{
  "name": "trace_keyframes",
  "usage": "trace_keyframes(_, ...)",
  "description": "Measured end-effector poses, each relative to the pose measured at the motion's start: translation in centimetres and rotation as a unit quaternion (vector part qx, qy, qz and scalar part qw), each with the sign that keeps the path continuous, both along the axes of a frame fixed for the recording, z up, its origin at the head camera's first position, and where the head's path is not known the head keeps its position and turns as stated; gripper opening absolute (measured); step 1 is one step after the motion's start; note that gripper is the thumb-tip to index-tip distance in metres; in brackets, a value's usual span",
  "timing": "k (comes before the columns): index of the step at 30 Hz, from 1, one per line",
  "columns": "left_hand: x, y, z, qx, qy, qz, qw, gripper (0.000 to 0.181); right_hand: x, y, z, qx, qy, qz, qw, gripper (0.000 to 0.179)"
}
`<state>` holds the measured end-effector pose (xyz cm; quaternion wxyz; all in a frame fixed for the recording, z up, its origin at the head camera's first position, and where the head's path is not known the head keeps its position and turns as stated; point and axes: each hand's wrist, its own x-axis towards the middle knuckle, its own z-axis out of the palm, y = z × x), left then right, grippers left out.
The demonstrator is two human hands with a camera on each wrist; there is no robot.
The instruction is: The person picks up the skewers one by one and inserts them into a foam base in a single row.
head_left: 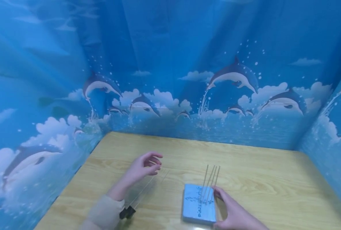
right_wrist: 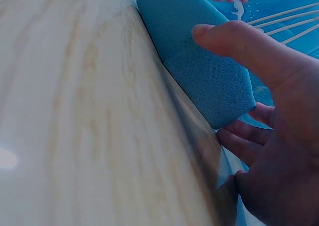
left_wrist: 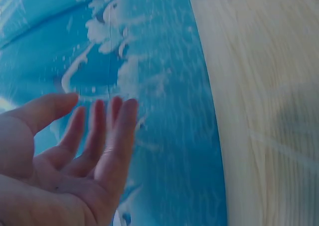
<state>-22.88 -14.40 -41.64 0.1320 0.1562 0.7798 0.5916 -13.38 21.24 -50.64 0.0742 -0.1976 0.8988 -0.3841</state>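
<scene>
A light blue foam block (head_left: pixel 191 209) with dark handwritten marks lies flat on the table. Several thin sticks (head_left: pixel 206 175) stand upright from its top, slightly tilted. My right hand (head_left: pixel 230 210) grips the block from the right, fingers at its far edge and thumb on the near side. In the right wrist view, the thumb presses the side of the foam block (right_wrist: pixel 209 81). Left of the block, my left hand (head_left: pixel 138 167) hovers over the table, holding nothing. Its fingers are relaxed and bent in the left wrist view, with the thumb apart from them.
The wood-grain table (head_left: pixel 259 179) reaches back to a blue curtain (head_left: pixel 164 64) printed with dolphins, which also rises on both sides. A small black object (head_left: pixel 127 212) sits by the left sleeve (head_left: pixel 105 212), with thin pale lines running from it toward the table's middle.
</scene>
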Motion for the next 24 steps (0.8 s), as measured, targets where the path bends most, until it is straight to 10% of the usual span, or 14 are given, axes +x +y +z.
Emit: trace_keyframes(24, -2.1, -4.7, -3.2, -0.121, -0.104, -0.023, 0.987, 0.043, 0.3, 0.0, 0.2, -0.01, -0.015, -0.019, 0.9996, 0.117)
